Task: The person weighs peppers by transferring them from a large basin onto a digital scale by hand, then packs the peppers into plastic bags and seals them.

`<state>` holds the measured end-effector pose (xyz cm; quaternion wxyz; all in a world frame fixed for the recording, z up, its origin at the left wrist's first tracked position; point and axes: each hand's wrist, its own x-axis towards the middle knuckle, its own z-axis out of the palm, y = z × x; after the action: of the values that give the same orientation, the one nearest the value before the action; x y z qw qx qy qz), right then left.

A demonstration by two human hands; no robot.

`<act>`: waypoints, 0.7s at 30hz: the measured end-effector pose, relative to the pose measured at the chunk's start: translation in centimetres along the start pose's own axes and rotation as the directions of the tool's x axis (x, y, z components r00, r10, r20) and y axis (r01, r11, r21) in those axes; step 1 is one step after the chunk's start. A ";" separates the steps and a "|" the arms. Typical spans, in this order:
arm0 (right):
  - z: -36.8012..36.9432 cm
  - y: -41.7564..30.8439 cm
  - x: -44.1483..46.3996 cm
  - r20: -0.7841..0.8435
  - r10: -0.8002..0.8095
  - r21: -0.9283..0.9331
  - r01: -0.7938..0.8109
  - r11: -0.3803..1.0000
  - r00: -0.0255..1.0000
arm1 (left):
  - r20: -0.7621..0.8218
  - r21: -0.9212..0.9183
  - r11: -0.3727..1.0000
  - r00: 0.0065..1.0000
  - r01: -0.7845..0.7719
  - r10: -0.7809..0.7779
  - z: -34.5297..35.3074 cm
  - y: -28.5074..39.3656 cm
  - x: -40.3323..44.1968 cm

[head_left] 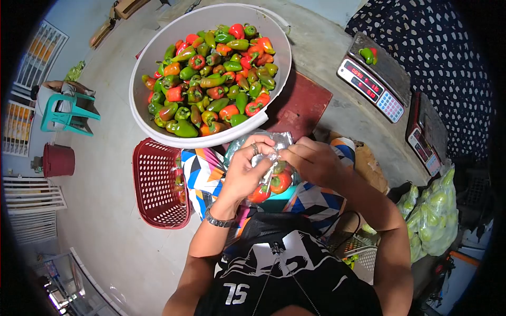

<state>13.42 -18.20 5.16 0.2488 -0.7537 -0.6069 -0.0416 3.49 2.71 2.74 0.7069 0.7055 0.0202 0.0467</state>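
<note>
A clear plastic bag (283, 138) with red and green bell peppers (281, 181) in it rests over my lap. My left hand (249, 167), with a ring and a wristwatch, is closed on the left side of the bag's gathered top. From the other side my right hand (311, 160) pinches the same part, fingers bent and close to the left ones. Just beyond both hands stands a large white tub (141, 118), heaped with red, green and orange peppers (211, 79).
A dark red perforated basket (158, 184) holding some peppers stands at my left. To the right are a digital scale (369, 87) with a few peppers on top, a second scale (424, 137) and bagged green produce (435, 216). A person sits on a teal chair (68, 110).
</note>
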 end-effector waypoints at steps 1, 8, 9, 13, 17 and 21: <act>0.1 -0.3 0.3 -0.007 0.067 0.023 -0.067 0.997 0.998 | -0.036 0.069 0.997 0.999 -0.035 0.037 0.0 0.2 -0.1; 1.2 0.1 1.0 0.488 0.513 0.791 -0.606 0.083 0.707 | -0.123 0.186 0.959 0.963 -0.215 0.240 0.5 -0.1 -0.3; 1.9 0.7 0.7 0.315 0.445 0.858 -0.452 0.244 0.838 | -0.089 0.216 0.946 0.960 -0.241 0.265 0.2 -0.2 0.0; 2.2 1.3 0.1 0.485 0.509 0.829 -0.560 -0.008 0.711 | -0.036 0.334 0.913 0.965 -0.234 0.261 0.5 1.0 0.6; 2.3 -2.1 0.8 0.104 0.771 0.723 -0.581 0.375 0.628 | -0.176 0.328 0.939 0.971 -0.098 0.163 1.3 -0.8 0.6; 6.5 -4.1 0.1 -0.434 0.531 0.332 -0.418 0.845 0.728 | -0.280 0.274 0.962 0.957 0.004 0.076 3.1 -1.8 0.0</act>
<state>8.06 -14.79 0.81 0.4810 -0.8145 -0.3054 -0.1094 3.89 -0.35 0.93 0.5920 0.7816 0.1162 0.1584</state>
